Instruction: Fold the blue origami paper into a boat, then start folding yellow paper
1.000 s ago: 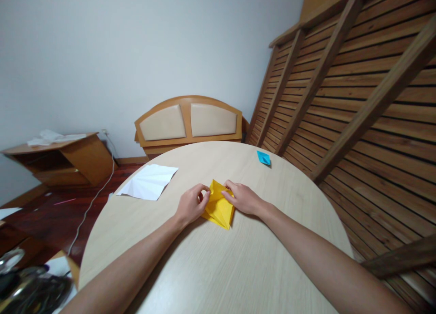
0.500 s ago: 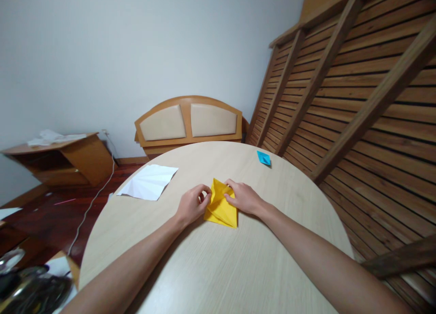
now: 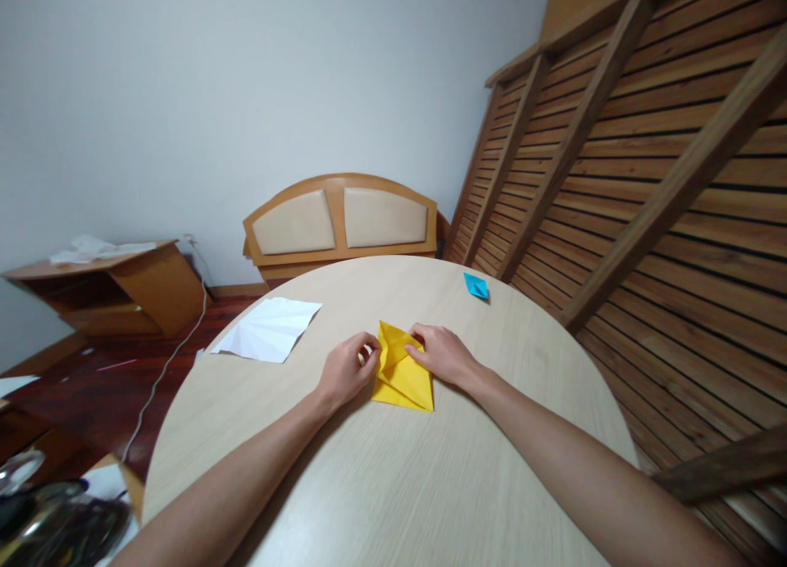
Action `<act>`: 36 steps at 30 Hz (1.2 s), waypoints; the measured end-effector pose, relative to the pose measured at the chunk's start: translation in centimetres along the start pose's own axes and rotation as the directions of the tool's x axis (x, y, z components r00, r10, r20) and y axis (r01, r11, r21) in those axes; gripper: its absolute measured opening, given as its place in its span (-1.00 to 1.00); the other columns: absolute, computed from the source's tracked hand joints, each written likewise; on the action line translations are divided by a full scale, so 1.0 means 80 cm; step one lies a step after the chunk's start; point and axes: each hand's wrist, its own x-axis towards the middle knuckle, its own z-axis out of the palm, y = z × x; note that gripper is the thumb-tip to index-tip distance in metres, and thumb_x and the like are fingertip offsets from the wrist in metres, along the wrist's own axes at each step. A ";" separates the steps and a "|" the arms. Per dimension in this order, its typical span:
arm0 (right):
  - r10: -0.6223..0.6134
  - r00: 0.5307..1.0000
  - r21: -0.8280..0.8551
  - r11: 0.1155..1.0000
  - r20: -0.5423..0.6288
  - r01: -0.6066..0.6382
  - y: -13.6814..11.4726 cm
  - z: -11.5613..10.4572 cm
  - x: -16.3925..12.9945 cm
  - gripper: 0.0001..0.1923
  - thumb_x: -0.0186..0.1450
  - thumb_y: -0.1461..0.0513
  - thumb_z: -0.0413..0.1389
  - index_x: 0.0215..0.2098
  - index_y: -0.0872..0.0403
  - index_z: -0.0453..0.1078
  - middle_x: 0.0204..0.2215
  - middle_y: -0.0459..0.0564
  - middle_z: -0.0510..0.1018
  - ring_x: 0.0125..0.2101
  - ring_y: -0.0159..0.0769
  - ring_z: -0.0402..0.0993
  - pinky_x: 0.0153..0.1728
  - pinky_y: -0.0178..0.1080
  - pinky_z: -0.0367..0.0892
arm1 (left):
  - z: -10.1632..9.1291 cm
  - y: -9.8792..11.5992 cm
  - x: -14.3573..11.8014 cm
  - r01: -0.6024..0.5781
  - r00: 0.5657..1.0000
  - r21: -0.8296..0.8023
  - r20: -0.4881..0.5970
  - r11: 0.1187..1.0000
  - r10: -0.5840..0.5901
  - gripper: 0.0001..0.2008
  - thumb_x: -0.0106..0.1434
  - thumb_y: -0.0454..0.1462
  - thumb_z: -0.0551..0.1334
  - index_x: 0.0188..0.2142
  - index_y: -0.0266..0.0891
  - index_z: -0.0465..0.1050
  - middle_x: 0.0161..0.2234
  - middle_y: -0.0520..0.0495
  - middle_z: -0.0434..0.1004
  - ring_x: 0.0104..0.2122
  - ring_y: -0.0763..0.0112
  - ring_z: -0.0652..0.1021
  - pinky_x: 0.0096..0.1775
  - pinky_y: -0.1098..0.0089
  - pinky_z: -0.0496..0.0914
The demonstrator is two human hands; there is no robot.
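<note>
A folded sheet of yellow paper [image 3: 402, 378] rests on the round pale wooden table [image 3: 369, 485], its upper flaps partly raised and one corner pointing away from me. My left hand [image 3: 349, 369] pinches its left edge between thumb and forefinger. At the upper right edge, my right hand [image 3: 441, 354] grips the paper, thumb on top and the fingers behind it. The right fingertips are partly hidden by the fold.
A creased white sheet [image 3: 270, 328] lies on the table's left side. Toward the far right edge sits a small blue folded paper [image 3: 475, 286]. Behind the table stands a padded headboard [image 3: 340, 215]; slatted wooden panels [image 3: 615, 190] lean on the right.
The yellow paper has turned slightly, its top corner shifting left and its bottom edge right. Its raised flaps spread a little wider. Both hands stay nearly in place.
</note>
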 end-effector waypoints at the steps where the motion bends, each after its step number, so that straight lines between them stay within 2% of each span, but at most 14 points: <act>1: -0.003 1.000 0.012 1.000 -0.010 0.004 -0.001 -0.001 0.000 -0.92 0.28 0.22 0.14 -0.26 0.03 0.41 -0.34 -0.05 0.57 -0.35 -0.30 0.44 -0.38 -0.31 0.12 | 0.000 -0.001 0.000 0.012 1.000 0.009 0.005 1.000 -0.012 -0.92 0.27 -0.33 0.13 -0.27 -0.17 0.39 -0.33 0.01 0.57 -0.40 0.41 0.53 -0.34 0.44 0.37; 7: -0.023 1.000 0.107 0.994 -0.016 0.025 -0.006 -0.001 -0.002 -0.88 0.22 0.24 0.18 -0.26 0.04 0.36 -0.39 -0.12 0.52 -0.42 -0.37 0.38 -0.43 -0.33 0.08 | -0.001 -0.001 0.000 0.125 0.991 0.115 0.026 0.985 -0.129 -0.92 0.26 -0.34 0.15 -0.28 -0.16 0.40 -0.35 0.02 0.58 -0.44 0.41 0.52 -0.34 0.43 0.31; 13: -0.090 0.996 0.196 0.977 0.002 0.088 -0.009 0.003 -0.004 -0.84 0.23 0.21 0.19 -0.24 0.04 0.33 -0.45 -0.16 0.46 -0.48 -0.40 0.33 -0.44 -0.34 0.09 | -0.001 0.001 0.002 0.175 0.983 0.144 0.040 0.974 -0.182 -0.93 0.27 -0.32 0.15 -0.28 -0.18 0.41 -0.36 0.01 0.57 -0.44 0.43 0.52 -0.36 0.46 0.29; 17: -0.130 0.992 0.224 0.966 0.000 0.126 -0.013 0.004 -0.006 -0.82 0.26 0.16 0.19 -0.22 0.03 0.33 -0.43 -0.14 0.48 -0.46 -0.38 0.35 -0.41 -0.34 0.13 | -0.001 0.000 0.002 0.166 0.985 0.117 0.035 0.979 -0.171 -0.93 0.30 -0.27 0.15 -0.28 -0.17 0.41 -0.37 0.01 0.57 -0.43 0.42 0.52 -0.36 0.45 0.30; 20: -0.129 0.992 0.244 0.962 0.014 0.122 -0.015 0.003 -0.007 -0.86 0.34 0.13 0.11 -0.22 0.04 0.37 -0.43 -0.10 0.50 -0.45 -0.36 0.37 -0.41 -0.33 0.15 | 0.001 -0.003 0.001 0.133 0.990 0.070 0.027 0.989 -0.135 -0.93 0.30 -0.26 0.15 -0.25 -0.17 0.39 -0.33 0.00 0.57 -0.40 0.40 0.53 -0.35 0.44 0.33; 24: -0.099 0.995 0.324 0.941 -0.012 0.097 -0.013 0.004 -0.005 -0.79 0.43 0.14 -0.03 -0.24 0.06 0.39 -0.37 -0.05 0.56 -0.39 -0.34 0.44 -0.36 -0.31 0.18 | 0.005 -0.008 0.000 0.115 0.993 -0.010 0.011 0.993 -0.115 -0.80 0.30 -0.23 0.16 -0.08 -0.16 0.33 -0.30 -0.01 0.57 -0.40 0.38 0.54 -0.36 0.42 0.35; 27: -0.045 0.999 0.395 0.918 -0.010 0.045 -0.008 0.007 -0.003 -0.80 0.43 0.14 -0.01 -0.18 0.07 0.39 -0.42 -0.08 0.57 -0.41 -0.33 0.47 -0.37 -0.31 0.20 | 0.007 -0.010 0.000 0.104 0.995 -0.050 0.018 0.993 -0.103 -0.68 0.30 -0.24 0.15 0.05 -0.15 0.28 -0.28 0.00 0.57 -0.43 0.39 0.53 -0.36 0.41 0.37; 31: -0.018 0.999 0.435 0.900 0.033 0.002 -0.002 0.012 -0.002 -0.74 0.41 0.16 0.00 -0.04 0.10 0.41 -0.51 -0.11 0.55 -0.46 -0.33 0.46 -0.39 -0.31 0.22 | 0.006 -0.009 0.000 0.101 0.995 -0.073 0.029 0.992 -0.099 -0.62 0.30 -0.24 0.15 0.11 -0.15 0.26 -0.28 -0.01 0.57 -0.43 0.39 0.53 -0.36 0.41 0.38; 36: -0.050 0.998 0.395 0.918 0.035 0.032 0.000 0.015 -0.001 -0.72 0.38 0.17 0.04 -0.05 0.08 0.51 -0.35 -0.02 0.62 -0.42 -0.32 0.46 -0.37 -0.29 0.24 | 0.006 -0.010 0.000 0.086 0.996 -0.084 0.036 0.993 -0.083 -0.60 0.30 -0.24 0.15 0.13 -0.16 0.25 -0.28 -0.02 0.56 -0.40 0.38 0.55 -0.36 0.41 0.39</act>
